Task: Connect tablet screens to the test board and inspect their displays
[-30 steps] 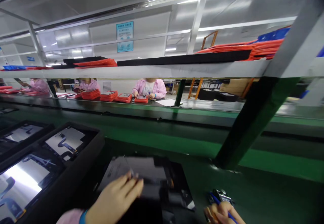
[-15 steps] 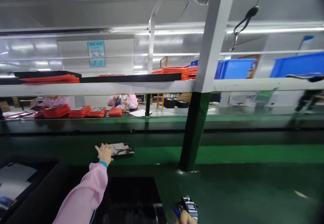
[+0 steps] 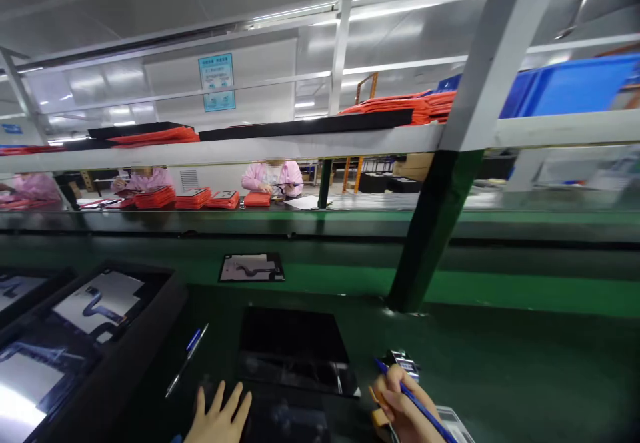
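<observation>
My left hand lies low in the picture with fingers spread, holding nothing, at the near left of a glossy black panel. In my right hand a blue pen is gripped, its tip pointing up and left. Just beyond those fingers is a silver tally counter, partly covered. Something orange shows under the same hand; its kind is unclear. Farther back, a flat panel with a dark curved strip lies on the green strip. A second pen rests left of the black panel.
Black trays holding grey-backed panels stand at the left. A green and white post rises from the bench at right. Across the bench, people in pink sit behind stacks of orange sheets. A shelf crosses above.
My left hand has let go of the flat panel at the back and drawn in toward me. The view has swung, bringing more of the trays and my right hand into sight.
</observation>
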`<state>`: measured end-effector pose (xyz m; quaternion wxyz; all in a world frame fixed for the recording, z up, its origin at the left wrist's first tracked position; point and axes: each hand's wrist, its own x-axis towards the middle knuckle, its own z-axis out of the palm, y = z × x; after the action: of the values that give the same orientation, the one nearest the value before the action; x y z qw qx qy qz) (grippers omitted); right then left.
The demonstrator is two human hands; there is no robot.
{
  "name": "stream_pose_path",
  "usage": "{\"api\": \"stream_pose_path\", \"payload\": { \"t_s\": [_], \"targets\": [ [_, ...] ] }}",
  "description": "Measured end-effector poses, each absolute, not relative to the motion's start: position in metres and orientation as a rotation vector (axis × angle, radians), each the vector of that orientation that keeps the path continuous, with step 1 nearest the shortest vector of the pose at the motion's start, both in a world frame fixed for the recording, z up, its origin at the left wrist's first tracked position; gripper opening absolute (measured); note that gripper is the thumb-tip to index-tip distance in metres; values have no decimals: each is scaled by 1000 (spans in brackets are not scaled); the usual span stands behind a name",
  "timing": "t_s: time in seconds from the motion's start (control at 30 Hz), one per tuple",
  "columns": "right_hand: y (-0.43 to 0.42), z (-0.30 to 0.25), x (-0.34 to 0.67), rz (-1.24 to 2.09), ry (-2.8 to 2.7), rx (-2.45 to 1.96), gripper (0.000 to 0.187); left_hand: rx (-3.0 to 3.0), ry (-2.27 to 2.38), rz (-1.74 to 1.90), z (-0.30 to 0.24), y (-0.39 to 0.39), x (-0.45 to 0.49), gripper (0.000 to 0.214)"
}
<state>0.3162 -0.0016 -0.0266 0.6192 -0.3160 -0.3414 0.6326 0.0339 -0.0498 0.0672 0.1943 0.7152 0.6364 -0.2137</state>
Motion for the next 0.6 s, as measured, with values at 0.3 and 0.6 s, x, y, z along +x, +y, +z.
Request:
{"api": "stream_pose_path", "payload": {
  "t_s": [0.3, 0.6],
  "targets": [
    [4, -25, 316, 1366, -821, -738, 38, 2053, 1750, -320, 45, -34, 3, 131],
    [8, -27, 318, 1249, -759, -731, 38, 2818, 1574, 712, 76, -95, 4, 25]
  ]
}}
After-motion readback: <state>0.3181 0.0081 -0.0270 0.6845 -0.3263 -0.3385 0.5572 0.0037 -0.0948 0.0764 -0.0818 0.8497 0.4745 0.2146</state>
